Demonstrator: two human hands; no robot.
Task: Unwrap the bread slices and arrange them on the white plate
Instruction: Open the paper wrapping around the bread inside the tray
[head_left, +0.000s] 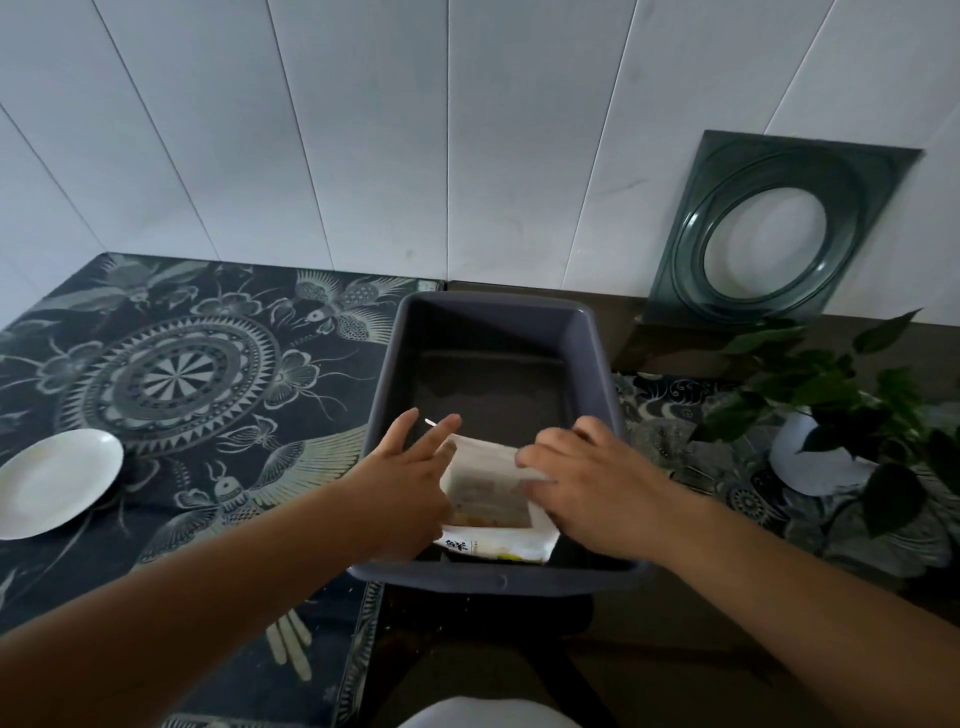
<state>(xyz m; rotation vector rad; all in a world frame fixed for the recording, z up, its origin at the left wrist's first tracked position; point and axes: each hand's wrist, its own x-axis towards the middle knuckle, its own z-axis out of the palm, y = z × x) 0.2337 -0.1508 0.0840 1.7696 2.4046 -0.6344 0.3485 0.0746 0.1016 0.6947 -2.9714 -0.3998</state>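
Plastic-wrapped bread pack (491, 496) lies at the near end of the grey tub (592, 358) on the bench — both hands reach in from either side, likely to lift it clear. Left hand (410, 478) has its grip spread, fingers apart beside the pack; right hand (597, 483) rests its fingers on the wrapper's edge, not visibly clamped. White plate (54, 480) waits well apart, left.

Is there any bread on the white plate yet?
No, the white plate is bare, and the wrapped bread packet lies in the grey bin between both hands.
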